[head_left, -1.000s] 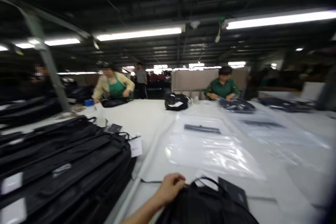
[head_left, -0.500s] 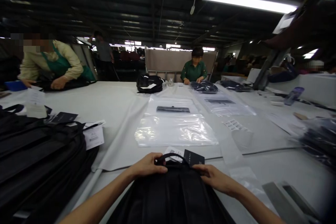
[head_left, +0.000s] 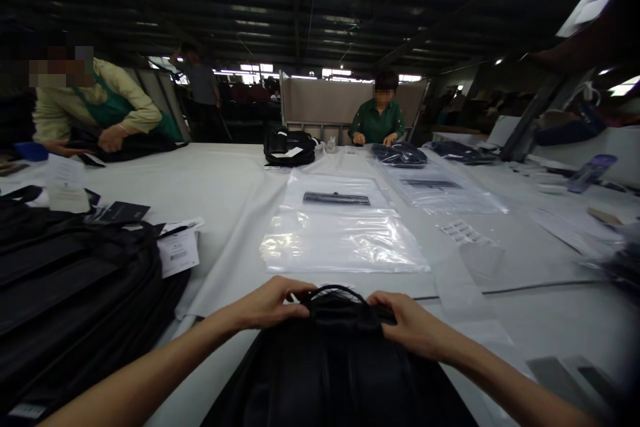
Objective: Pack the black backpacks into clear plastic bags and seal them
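A black backpack [head_left: 340, 367] lies in front of me with its looped top handle at the far end. My left hand [head_left: 280, 303] grips the top edge just left of the handle, thumb on the near side. On the other side of the loop, my right hand [head_left: 405, 320] pinches the top edge between thumb and fingers. The hang tags behind the handle are now mostly hidden. Beyond the bag, a stack of clear plastic bags [head_left: 345, 240] with a dark printed strip lies flat on the white table.
More black backpacks [head_left: 75, 300] with white and black tags are piled at left. A label sheet [head_left: 465, 232] lies right of the plastic bags. Two co-workers stand across the table, one at far left, one handling a plastic-wrapped bag [head_left: 400, 154]. Another black backpack [head_left: 290, 147] sits at the back.
My right hand has closed on the bag's top edge beside the handle, and the bag's top has lifted slightly, covering the tags. The view has tilted down and shifted left a little.
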Demonstrator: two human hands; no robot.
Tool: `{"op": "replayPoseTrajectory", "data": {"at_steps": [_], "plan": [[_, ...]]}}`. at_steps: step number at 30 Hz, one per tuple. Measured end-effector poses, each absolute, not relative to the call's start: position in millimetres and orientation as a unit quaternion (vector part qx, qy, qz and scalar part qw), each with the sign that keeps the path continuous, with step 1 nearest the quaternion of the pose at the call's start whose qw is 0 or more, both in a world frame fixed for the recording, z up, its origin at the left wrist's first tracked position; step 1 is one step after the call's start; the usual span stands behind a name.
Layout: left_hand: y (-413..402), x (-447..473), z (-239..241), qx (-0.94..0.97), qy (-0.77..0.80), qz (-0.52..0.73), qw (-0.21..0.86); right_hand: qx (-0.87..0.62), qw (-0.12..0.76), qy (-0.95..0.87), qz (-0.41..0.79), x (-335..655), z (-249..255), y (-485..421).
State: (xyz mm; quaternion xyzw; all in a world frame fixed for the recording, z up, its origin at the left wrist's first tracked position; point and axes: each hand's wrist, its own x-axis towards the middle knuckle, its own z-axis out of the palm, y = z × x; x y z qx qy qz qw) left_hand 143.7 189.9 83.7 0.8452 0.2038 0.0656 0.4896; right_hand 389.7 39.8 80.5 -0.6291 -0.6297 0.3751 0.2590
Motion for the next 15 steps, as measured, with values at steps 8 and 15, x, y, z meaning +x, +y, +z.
{"op": "replayPoseTrajectory", "data": {"at_steps": [8,15], "plan": [[188,147,63,0.735,0.271,0.046,0.620,-0.595,0.251,-0.709,0.283,377,89,15],[171,151,93,0.897,0.061,0.050,0.436,-0.574,0.276,-0.718,0.280,372,84,4]]}}
